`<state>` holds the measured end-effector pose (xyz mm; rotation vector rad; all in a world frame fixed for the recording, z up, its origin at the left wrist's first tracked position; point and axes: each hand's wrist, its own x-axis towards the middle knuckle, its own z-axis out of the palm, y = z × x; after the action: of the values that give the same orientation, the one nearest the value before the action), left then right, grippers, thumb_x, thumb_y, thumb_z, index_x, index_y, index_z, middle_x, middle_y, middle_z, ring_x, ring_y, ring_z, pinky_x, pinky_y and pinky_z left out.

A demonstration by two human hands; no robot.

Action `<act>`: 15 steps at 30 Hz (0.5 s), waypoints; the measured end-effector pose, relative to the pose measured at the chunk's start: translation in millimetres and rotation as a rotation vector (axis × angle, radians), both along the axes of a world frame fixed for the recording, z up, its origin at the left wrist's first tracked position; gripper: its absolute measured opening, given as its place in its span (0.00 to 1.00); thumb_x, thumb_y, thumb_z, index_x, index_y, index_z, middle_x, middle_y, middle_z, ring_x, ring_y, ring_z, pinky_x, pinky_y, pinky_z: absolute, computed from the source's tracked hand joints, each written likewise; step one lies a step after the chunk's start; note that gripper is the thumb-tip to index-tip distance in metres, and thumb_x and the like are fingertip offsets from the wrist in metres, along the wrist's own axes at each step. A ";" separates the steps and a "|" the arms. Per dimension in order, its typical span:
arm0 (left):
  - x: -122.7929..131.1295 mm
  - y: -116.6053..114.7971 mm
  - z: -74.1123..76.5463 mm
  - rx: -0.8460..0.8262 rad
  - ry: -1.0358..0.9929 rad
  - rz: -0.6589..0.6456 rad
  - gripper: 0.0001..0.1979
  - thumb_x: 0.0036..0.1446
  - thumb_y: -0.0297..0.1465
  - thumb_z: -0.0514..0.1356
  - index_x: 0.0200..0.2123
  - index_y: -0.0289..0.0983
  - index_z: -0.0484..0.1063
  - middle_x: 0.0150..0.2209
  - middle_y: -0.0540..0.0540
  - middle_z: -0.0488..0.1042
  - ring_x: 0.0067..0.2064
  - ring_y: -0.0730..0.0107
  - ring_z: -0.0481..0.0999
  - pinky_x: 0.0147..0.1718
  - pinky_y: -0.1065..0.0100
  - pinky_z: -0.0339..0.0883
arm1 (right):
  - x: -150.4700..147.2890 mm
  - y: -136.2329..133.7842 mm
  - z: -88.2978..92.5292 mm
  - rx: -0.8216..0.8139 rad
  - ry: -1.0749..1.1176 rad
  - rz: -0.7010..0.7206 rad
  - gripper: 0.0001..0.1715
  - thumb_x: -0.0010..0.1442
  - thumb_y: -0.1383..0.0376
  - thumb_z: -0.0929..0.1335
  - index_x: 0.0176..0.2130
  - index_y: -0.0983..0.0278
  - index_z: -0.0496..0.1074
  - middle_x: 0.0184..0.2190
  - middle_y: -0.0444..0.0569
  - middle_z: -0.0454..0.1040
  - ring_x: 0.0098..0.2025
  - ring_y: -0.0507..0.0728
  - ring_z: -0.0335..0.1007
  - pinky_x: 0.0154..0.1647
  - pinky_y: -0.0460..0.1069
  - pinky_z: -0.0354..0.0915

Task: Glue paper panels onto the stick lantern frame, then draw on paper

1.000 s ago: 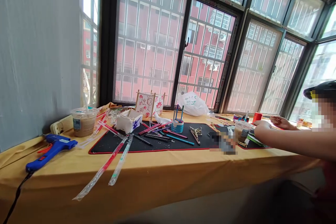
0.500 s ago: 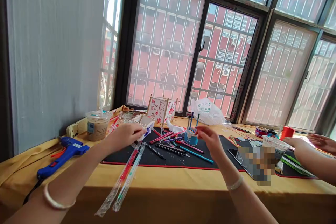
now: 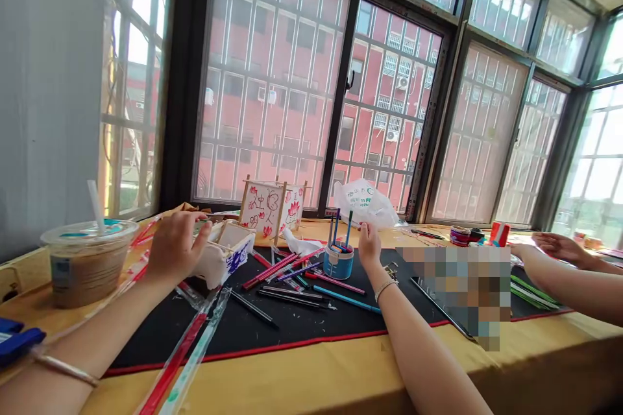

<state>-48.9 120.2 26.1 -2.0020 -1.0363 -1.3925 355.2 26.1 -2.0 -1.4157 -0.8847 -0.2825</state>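
Observation:
My left hand [image 3: 174,248] is closed on the near side of a small white box with blue painted marks [image 3: 232,250], which stands on the black mat [image 3: 311,331]. My right hand [image 3: 370,244] is raised just right of a blue cup full of pens [image 3: 338,262]; its fingers are drawn together, and whether they pinch anything is hidden. Coloured pencils [image 3: 287,269] lie scattered on the mat between my hands. Behind them stands a paper lantern with red flowers [image 3: 270,207].
An iced drink cup with a straw [image 3: 85,263] stands at the left, with a blue glue gun [image 3: 17,340] near it. Long wrapped sticks [image 3: 181,363] hang over the front edge. A white plastic bag [image 3: 366,201] lies by the window. Another person's hands [image 3: 559,249] work at the right.
My view moved closer and lower to the table. My left hand went from above the sticks onto the white box. My right hand moved up beside the pen cup.

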 end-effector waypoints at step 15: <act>-0.5 -4.3 -2.6 -0.285 0.082 0.256 0.23 0.62 0.40 0.40 0.46 0.36 0.69 0.44 0.38 0.68 0.47 0.54 0.66 0.43 0.58 0.60 | -9.3 8.0 -8.2 -0.133 0.089 0.358 0.20 0.52 0.53 0.60 0.33 0.64 0.72 0.35 0.52 0.77 0.35 0.57 0.71 0.32 0.49 0.64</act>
<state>-49.4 116.0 23.5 -2.0124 -1.4631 -1.0679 346.0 34.1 -10.1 -1.3500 -1.0782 0.1108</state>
